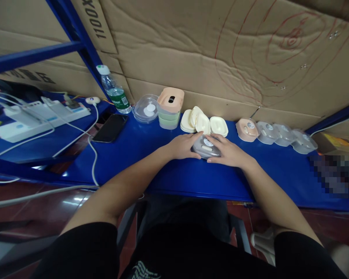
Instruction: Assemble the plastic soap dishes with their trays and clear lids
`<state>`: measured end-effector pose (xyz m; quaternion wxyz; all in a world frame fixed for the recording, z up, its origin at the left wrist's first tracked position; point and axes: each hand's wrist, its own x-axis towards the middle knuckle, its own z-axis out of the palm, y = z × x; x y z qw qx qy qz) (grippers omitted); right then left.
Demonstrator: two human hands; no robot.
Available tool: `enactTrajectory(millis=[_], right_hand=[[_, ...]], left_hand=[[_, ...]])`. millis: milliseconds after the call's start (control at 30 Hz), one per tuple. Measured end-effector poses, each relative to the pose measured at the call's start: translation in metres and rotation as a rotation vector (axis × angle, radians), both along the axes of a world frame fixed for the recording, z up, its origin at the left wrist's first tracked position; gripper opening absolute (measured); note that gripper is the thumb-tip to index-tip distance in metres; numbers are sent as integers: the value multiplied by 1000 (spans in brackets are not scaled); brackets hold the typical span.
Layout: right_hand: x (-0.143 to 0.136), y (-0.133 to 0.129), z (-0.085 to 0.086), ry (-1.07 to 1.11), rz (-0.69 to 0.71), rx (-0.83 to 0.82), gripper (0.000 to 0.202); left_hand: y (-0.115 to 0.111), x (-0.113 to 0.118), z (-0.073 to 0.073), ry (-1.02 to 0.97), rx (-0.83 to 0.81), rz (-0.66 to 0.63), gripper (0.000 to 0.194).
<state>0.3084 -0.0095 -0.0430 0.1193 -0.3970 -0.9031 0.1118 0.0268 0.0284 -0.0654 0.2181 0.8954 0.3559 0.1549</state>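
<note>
A grey lidded container [207, 147] with a round white sticker rests on the blue table between my two hands. My left hand [186, 146] is closed round its left side, and my right hand [227, 151] holds its right side. Just behind it lie several cream-coloured square pieces [203, 123], some overlapping, and one cream piece [219, 126] beside them. Farther right, a pink lidded container [247, 130] stands at the left end of a row with several grey ones [268, 132].
At the back left are stacked pink and green parts [171, 100], clear lids [145, 108], a water bottle [116, 93] and a black phone [110, 128]. White power strips [43, 116] with cables lie on the left. Cardboard [174, 46] stands behind the blue table [174, 178].
</note>
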Motion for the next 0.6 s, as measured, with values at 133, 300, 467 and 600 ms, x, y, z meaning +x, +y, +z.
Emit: enactTrajectory(millis=[133, 300, 467, 600], right_hand=[[2, 1, 2, 19, 13, -57, 109], [5, 5, 1, 71, 54, -107, 117], [21, 16, 6, 247, -6, -38, 87], [36, 31, -5, 334, -267, 165, 70]], left_hand=[[2, 1, -4, 5, 13, 5, 119], [1, -1, 0, -5, -4, 6, 116], [-4, -1, 8, -30, -32, 11, 107], [-9, 2, 12, -9, -29, -29, 107]])
